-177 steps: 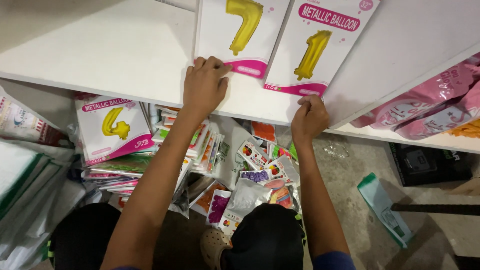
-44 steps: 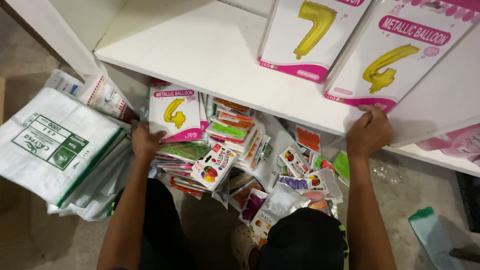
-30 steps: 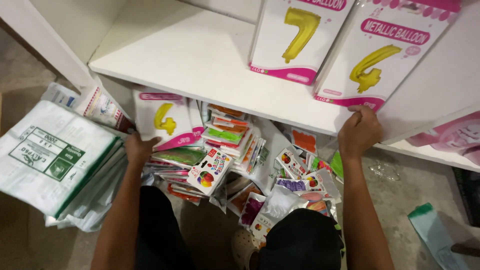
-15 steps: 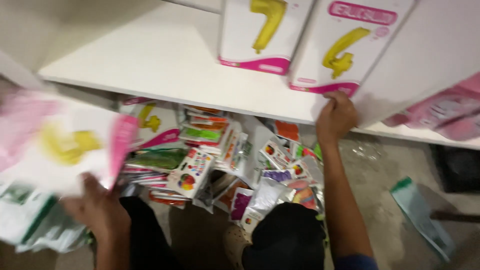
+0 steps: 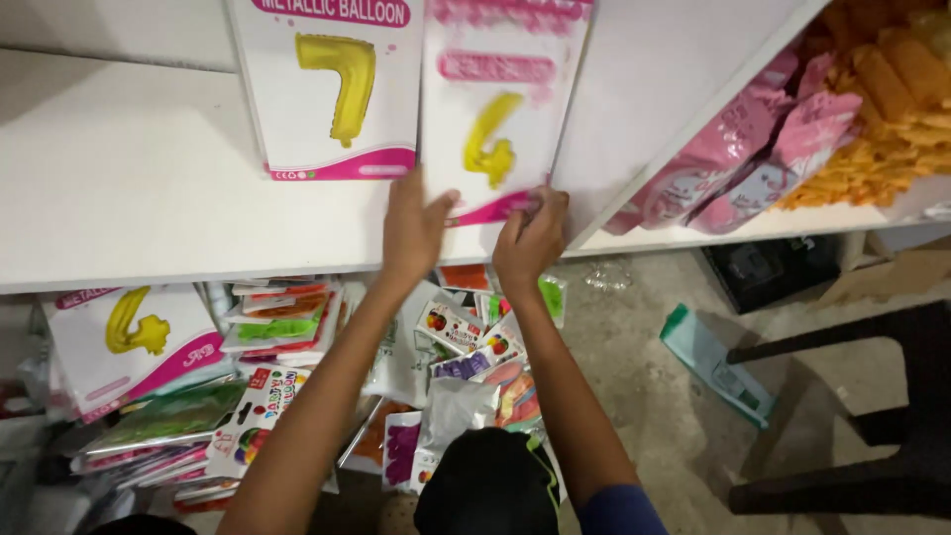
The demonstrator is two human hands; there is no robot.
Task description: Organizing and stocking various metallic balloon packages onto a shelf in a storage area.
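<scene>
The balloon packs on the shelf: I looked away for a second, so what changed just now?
The left hand lifted a gold 4 balloon pack from the floor pile up onto the white shelf. Both hands now hold it there, the right hand at its lower edge. The 7 pack and the pile of packets below stayed put.

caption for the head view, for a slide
Both hands, left hand and right hand, press a gold number-four balloon pack onto a white shelf.
</scene>
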